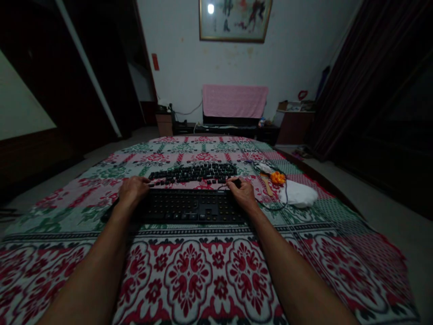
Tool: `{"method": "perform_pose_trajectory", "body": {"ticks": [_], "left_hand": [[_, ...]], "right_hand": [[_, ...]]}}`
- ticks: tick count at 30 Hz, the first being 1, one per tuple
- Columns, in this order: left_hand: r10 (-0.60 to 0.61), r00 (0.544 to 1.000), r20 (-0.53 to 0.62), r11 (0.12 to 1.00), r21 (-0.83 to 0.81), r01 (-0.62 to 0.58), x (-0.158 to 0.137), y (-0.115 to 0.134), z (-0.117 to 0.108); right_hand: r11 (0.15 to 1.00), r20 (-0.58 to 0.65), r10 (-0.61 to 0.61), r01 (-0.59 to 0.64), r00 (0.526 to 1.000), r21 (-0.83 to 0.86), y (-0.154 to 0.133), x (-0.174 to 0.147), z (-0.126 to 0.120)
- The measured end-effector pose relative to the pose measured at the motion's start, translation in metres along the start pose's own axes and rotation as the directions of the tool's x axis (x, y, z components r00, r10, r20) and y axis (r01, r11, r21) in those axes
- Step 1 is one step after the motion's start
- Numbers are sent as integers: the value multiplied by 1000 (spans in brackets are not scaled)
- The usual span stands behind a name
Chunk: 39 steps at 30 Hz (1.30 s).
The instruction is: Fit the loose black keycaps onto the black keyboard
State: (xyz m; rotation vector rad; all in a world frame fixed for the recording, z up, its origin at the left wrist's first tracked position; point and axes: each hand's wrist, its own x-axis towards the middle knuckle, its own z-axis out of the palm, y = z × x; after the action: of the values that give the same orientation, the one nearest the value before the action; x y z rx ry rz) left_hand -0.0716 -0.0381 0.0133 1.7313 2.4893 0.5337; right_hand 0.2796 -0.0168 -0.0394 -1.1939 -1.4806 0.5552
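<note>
A black keyboard (189, 205) lies flat on the patterned cloth in front of me, most of its keycaps off and rows of small switch stems showing. Just beyond it, many loose black keycaps (194, 173) are spread in rough rows. At the keyboard's upper left corner is my left hand (133, 191), fingers pinched together near the nearest keycaps; what they hold, if anything, is too small and dark to name. My right hand (242, 193), over the keyboard's upper right corner, closes on a small black object (237, 183) whose kind I cannot make out.
To the right lie a white cloth bundle (299, 194), an orange fluffy item (278, 178), a flat wooden stick (267, 185) and a looping black cable (287, 192). A red, green and white cloth (189, 280) covers the table. A pink towel (235, 100) hangs farther back.
</note>
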Motion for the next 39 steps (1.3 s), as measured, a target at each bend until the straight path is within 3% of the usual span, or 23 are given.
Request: {"method": "perform_pose_trajectory", "body": {"ticks": [3, 5, 9, 15, 19, 27, 34, 36, 37, 39], "left_hand": [[-217, 976, -11, 974, 71, 217, -1, -22, -2], [-260, 965, 27, 964, 69, 258, -2, -31, 0], [-190, 982, 18, 981, 42, 189, -2, -44, 9], [-221, 975, 25, 974, 64, 219, -1, -48, 12], [-263, 964, 46, 960, 113, 257, -3, -42, 8], [-191, 980, 52, 968, 174, 180, -9, -23, 11], [-212, 975, 62, 967, 157, 200, -21, -6, 1], [-114, 993, -13, 983, 144, 115, -29, 10, 2], [19, 1000, -23, 994, 109, -16, -33, 20, 3], [278, 960, 33, 961, -26, -277, -43, 41, 10]], "right_hand": [[1000, 1, -3, 3, 1000, -16, 1, 0, 0], [1000, 6, 18, -18, 1000, -9, 1, -1, 1], [997, 38, 74, -75, 997, 35, -2, -4, 4], [995, 44, 91, -92, 995, 27, -1, -5, 5], [996, 44, 88, -89, 995, 11, 5, 0, 4], [996, 44, 83, -82, 996, -33, 6, 9, -18], [997, 29, 52, -51, 998, -64, -16, 9, -24], [1000, 128, 7, -4, 992, -24, -30, 7, -23], [1000, 220, -5, 1, 976, 18, -37, 5, -22], [994, 445, 13, -59, 895, 89, -49, 1, -22]]}}
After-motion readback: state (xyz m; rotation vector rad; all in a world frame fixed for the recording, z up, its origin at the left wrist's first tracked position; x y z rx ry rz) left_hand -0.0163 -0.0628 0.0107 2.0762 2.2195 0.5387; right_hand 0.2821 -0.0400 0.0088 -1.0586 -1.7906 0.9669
